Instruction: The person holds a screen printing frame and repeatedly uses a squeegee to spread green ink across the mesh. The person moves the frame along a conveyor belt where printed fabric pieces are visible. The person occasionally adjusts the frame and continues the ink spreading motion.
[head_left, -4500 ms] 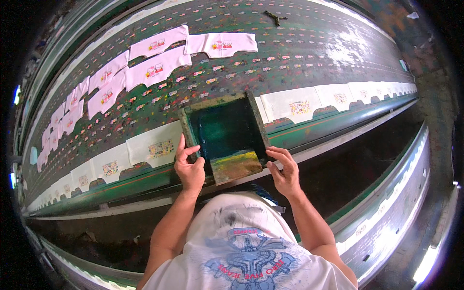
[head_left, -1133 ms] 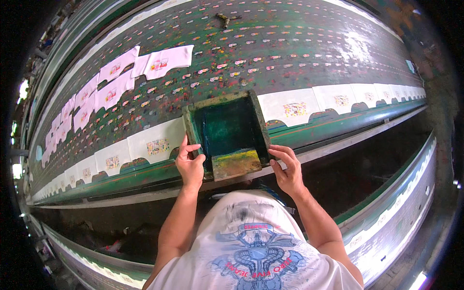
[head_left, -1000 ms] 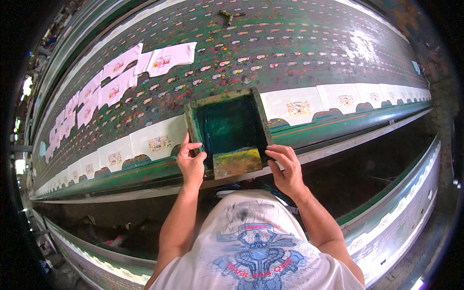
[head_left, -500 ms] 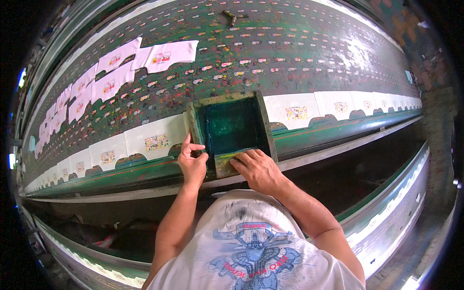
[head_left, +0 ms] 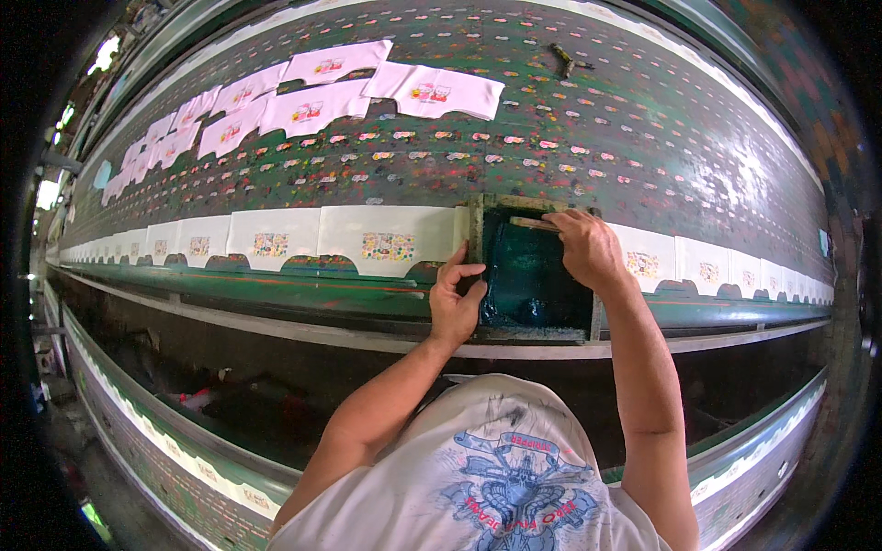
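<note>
At the six o'clock edge of the green tabletop [head_left: 423,188] sits a dark-floored square frame [head_left: 476,225]. On its nine o'clock wall, the left hand [head_left: 455,301] grips with bent fingers and thumb; just inside its twelve o'clock wall, the right hand [head_left: 590,250] is closed over a narrow-looking wooden board [head_left: 531,223]. White printed cloths [head_left: 367,230] lie beside the frame toward nine and three o'clock. Pink printed garment pieces [head_left: 436,90] lie toward ten o'clock, well apart, and a dark branched object [head_left: 570,63] rests far off toward twelve o'clock
</note>
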Demonstrator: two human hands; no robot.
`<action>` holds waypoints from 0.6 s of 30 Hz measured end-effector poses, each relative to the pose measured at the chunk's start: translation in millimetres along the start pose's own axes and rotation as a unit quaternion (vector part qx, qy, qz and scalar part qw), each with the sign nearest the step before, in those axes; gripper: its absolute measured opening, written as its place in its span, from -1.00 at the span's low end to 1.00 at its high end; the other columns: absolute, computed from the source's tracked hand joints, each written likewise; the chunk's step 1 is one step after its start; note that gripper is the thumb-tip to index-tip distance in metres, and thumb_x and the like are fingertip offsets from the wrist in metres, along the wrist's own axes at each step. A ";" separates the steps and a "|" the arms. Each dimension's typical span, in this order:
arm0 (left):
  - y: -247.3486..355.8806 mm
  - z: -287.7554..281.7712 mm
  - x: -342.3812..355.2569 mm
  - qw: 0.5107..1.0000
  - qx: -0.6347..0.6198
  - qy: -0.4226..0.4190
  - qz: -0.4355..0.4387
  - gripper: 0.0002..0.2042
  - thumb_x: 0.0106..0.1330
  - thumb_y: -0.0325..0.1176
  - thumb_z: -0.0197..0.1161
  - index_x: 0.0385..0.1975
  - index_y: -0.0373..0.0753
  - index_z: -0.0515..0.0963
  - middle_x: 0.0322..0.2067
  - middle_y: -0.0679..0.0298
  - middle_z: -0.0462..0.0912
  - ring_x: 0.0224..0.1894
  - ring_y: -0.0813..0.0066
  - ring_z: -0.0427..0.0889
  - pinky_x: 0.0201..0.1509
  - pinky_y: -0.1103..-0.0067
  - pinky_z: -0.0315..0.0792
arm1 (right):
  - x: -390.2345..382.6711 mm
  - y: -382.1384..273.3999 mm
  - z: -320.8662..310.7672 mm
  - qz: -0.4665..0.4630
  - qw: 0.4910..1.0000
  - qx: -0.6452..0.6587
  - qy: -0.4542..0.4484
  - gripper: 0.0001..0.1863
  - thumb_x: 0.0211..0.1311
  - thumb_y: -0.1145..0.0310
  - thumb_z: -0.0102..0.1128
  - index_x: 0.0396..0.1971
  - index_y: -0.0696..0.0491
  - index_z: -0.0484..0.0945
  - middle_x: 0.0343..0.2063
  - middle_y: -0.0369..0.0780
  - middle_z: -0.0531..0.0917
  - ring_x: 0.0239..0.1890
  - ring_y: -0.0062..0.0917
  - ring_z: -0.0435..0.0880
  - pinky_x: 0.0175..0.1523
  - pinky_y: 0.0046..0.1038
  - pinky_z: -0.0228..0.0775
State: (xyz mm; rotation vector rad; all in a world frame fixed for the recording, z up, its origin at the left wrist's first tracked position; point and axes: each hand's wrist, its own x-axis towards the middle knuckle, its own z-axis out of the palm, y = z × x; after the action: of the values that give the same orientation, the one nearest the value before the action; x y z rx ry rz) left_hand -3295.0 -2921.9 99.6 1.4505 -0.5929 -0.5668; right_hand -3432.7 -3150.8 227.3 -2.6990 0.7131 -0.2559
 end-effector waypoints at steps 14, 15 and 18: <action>0.2 2.5 -6.0 0.998 0.022 -0.012 0.053 -0.53 0.34 -0.62 0.38 0.28 -0.22 0.70 0.55 -0.19 0.47 0.58 -0.01 0.46 0.70 0.22 0.25 | -107.2 -62.8 8.2 -0.030 0.998 -0.026 -0.055 -0.45 0.12 0.69 0.25 0.16 0.05 0.78 0.03 -0.15 0.79 0.07 -0.15 0.72 0.26 -0.11 0.52; 0.9 1.4 -9.6 0.998 0.034 -0.013 0.050 -0.52 0.35 -0.63 0.39 0.29 -0.22 0.69 0.56 -0.18 0.46 0.59 0.00 0.46 0.70 0.23 0.25 | -115.9 -70.3 7.4 -0.025 0.998 -0.021 -0.053 -0.46 0.13 0.68 0.26 0.15 0.06 0.79 0.04 -0.14 0.79 0.08 -0.15 0.72 0.26 -0.12 0.52; 2.2 0.8 -12.4 0.994 0.087 -0.024 0.059 -0.49 0.33 -0.64 0.40 0.30 -0.19 0.69 0.57 -0.17 0.45 0.60 0.00 0.46 0.70 0.23 0.25 | -131.4 -79.3 8.8 -0.015 0.999 -0.009 -0.042 -0.48 0.13 0.66 0.28 0.13 0.07 0.80 0.07 -0.16 0.78 0.10 -0.17 0.71 0.28 -0.13 0.52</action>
State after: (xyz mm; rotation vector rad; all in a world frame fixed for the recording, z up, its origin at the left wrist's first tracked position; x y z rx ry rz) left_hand -3304.6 -2914.0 101.5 1.5564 -0.7761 -0.4680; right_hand -3507.9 -3017.0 236.7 -2.7221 0.6545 -0.1437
